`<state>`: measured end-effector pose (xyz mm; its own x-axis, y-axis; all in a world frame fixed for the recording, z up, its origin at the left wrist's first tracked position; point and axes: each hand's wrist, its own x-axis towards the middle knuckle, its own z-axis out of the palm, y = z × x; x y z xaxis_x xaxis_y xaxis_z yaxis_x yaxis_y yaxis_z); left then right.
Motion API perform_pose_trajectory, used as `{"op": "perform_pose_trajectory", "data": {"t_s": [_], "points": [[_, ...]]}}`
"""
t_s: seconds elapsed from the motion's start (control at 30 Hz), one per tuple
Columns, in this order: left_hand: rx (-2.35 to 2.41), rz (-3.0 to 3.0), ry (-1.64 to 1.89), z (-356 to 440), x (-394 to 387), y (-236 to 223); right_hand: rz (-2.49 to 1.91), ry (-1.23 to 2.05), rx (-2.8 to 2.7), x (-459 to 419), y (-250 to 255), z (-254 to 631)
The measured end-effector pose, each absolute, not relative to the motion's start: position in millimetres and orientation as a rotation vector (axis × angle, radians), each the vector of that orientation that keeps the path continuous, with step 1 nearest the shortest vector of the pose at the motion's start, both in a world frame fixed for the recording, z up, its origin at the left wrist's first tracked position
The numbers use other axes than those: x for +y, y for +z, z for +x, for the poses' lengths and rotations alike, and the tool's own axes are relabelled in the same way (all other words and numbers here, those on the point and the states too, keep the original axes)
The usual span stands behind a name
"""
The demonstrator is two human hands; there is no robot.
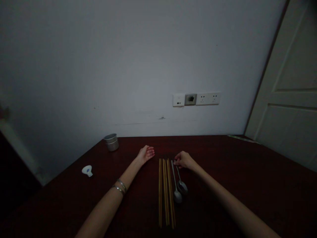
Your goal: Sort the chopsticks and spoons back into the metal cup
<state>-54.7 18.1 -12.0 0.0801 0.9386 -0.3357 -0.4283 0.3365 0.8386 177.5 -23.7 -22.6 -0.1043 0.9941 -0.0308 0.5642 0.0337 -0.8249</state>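
My left hand rests on the dark red table, palm turned up, fingers loosely spread, holding nothing; bracelets circle that wrist. My right hand lies to the right, fingers curled and pinching the handle ends of two metal spoons, whose bowls point toward me. Between the hands, several wooden chopsticks lie side by side, running toward me, just left of the spoons.
A small metal cup stands at the table's far left near the wall. A small white object lies near the left edge. Wall sockets sit above the table; a door is at right.
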Motion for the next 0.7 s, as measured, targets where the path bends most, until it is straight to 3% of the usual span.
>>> {"op": "perform_pose_trajectory", "data": {"t_s": [0.2,0.47,0.7], "points": [[1.023,0.646,1.115,-55,17,-12,-1.572,0.892,-1.727,-19,-25,182],[1.035,0.66,1.105,-54,15,-10,-1.529,0.115,-1.94,-10,-28,213],[0.973,0.85,1.077,-42,-1,24,-1.641,-0.27,-2.061,-8,-59,226]]}}
